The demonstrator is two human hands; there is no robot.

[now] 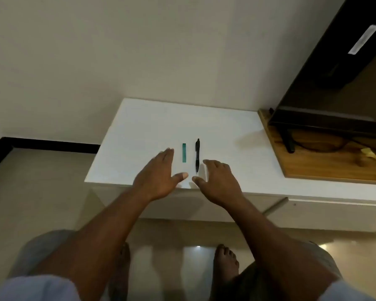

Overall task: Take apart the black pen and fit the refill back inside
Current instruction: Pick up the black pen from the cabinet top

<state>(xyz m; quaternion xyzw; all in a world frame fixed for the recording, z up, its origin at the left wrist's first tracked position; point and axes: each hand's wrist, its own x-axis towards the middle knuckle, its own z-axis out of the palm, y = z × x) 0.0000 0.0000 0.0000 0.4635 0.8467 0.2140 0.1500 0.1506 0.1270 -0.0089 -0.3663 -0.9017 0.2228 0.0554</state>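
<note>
Black pen (197, 155) beside green strip (184, 152) | left hand (159, 177), right hand (218, 181): fingers apart, empty

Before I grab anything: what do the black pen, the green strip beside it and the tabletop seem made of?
Black pen: probably plastic, dark with a slight gloss. Green strip: flat, matte teal, perhaps plastic or card; too small to tell. Tabletop: smooth white laminate or painted board, evenly coloured, faint sheen.

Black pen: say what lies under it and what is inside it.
The black pen lies on the white table. Its closed barrel hides whatever is inside.
</note>
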